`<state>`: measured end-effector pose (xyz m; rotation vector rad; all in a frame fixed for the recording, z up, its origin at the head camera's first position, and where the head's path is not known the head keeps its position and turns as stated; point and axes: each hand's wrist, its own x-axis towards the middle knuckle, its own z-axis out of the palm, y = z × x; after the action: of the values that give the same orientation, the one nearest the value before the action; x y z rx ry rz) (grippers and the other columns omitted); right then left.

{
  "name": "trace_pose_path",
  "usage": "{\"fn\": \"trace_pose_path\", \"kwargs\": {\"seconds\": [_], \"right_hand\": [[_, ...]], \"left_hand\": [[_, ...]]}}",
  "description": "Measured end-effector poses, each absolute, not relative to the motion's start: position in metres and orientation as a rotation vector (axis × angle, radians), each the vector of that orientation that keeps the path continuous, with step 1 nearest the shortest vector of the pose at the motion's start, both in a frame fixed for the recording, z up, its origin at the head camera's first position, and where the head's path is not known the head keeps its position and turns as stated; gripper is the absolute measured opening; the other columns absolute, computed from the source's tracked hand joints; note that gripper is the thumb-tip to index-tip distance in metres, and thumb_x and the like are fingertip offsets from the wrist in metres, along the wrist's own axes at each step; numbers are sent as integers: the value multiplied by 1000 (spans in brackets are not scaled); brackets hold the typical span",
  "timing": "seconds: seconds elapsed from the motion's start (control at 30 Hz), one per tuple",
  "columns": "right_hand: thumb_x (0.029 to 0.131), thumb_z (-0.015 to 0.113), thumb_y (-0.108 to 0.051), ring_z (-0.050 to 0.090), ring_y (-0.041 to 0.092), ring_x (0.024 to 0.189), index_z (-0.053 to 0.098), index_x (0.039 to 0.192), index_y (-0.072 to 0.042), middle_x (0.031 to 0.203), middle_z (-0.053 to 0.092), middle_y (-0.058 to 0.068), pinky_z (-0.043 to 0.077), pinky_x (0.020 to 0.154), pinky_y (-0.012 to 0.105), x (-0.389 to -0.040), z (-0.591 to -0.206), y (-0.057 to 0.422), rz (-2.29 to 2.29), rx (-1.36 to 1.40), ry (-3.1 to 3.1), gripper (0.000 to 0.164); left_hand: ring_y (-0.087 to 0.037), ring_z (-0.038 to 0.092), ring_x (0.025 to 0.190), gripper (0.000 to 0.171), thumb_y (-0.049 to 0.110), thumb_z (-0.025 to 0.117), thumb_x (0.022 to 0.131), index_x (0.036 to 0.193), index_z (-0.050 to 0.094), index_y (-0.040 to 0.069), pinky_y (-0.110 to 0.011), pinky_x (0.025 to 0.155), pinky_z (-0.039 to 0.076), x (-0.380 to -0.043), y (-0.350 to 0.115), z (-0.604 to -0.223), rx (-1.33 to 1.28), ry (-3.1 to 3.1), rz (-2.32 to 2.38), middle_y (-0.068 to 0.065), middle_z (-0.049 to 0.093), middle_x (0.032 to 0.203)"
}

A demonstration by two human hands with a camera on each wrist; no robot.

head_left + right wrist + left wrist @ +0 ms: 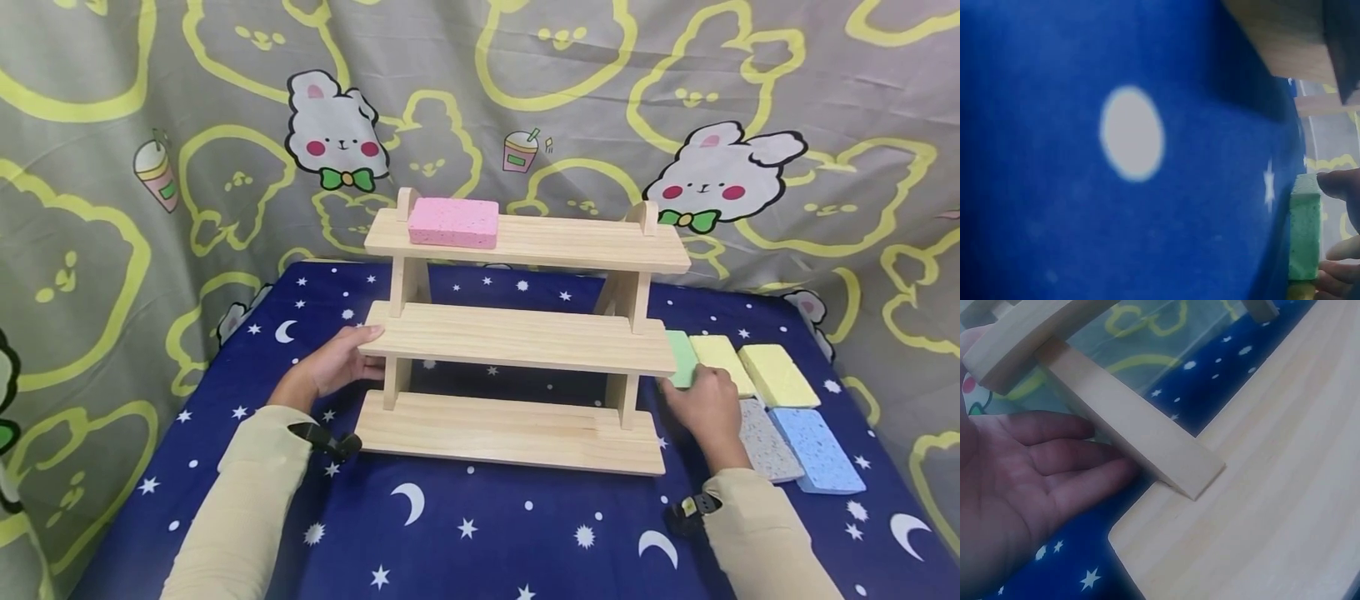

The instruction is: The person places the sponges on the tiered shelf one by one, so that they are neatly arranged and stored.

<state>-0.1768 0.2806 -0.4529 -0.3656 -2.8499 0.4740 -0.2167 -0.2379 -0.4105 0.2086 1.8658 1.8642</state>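
A three-tier wooden display shelf (517,335) stands at the middle of the cloth. Its middle board's left end is gripped by my left hand (341,367), thumb on top and fingers below beside the upright (1129,419). To the right of the shelf, my right hand (708,408) is at a green sponge (681,358) that lies flat. In the right wrist view, the thumb (1340,182) and fingertips are right at the upper face of the green sponge (1305,234). A pink sponge (453,223) sits on the left part of the top board.
Beside the green sponge lie two yellow sponges (778,377), a grey sponge (767,442) and a blue sponge (817,450). A dark blue star-and-moon cloth (480,542) covers the table. Behind it hangs a grey patterned curtain (585,50).
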Motion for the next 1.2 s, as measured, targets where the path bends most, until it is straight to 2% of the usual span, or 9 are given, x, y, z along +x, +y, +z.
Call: {"fn": "trace_pose_path", "kwargs": {"seconds": [0.3, 0.57, 0.7, 0.87, 1.03, 1.2], "right_hand": [[78, 70, -35, 48, 51, 94, 52, 111, 19, 102, 49, 38, 40, 67, 56, -178, -457, 276, 435, -426, -2834, 66], [76, 73, -32, 49, 50, 91, 56, 103, 20, 97, 54, 40, 35, 72, 55, -180, -457, 287, 526, -339, -2802, 61], [77, 73, -29, 49, 49, 95, 56, 111, 19, 106, 54, 40, 35, 76, 55, -180, -454, 291, 610, -332, -2818, 61], [80, 71, -30, 49, 48, 105, 48, 122, 19, 121, 48, 40, 39, 83, 55, -177, -447, 293, 719, -390, -2877, 69], [82, 68, -35, 50, 44, 100, 45, 126, 20, 123, 46, 40, 41, 78, 52, -169, -439, 300, 753, -417, -2940, 74], [85, 63, -41, 47, 45, 103, 41, 129, 18, 125, 43, 40, 41, 80, 53, -161, -427, 310, 771, -431, -2955, 78]], "left_hand": [[-30, 56, 110, 61, 32, 36, 96, 142, 27, -6, -43, 88, 49, -216, -237, -410, 201, 1875, 1847, -27, 46, 130], [-37, 52, 116, 62, 34, 36, 95, 142, 28, -5, -43, 88, 49, -216, -236, -409, 199, 1880, 1841, -30, 44, 132], [-36, 53, 115, 62, 34, 37, 95, 143, 27, -4, -43, 88, 49, -216, -237, -409, 193, 1880, 1838, -29, 44, 132], [-32, 55, 112, 61, 34, 36, 96, 142, 27, -5, -43, 88, 49, -215, -237, -409, 191, 1875, 1848, -28, 44, 131], [-31, 55, 112, 61, 33, 35, 96, 143, 26, -4, -42, 88, 49, -214, -236, -409, 191, 1873, 1846, -29, 43, 133], [-29, 56, 110, 61, 33, 35, 96, 142, 27, -5, -41, 86, 50, -213, -235, -408, 193, 1889, 1843, -29, 44, 132]]}}
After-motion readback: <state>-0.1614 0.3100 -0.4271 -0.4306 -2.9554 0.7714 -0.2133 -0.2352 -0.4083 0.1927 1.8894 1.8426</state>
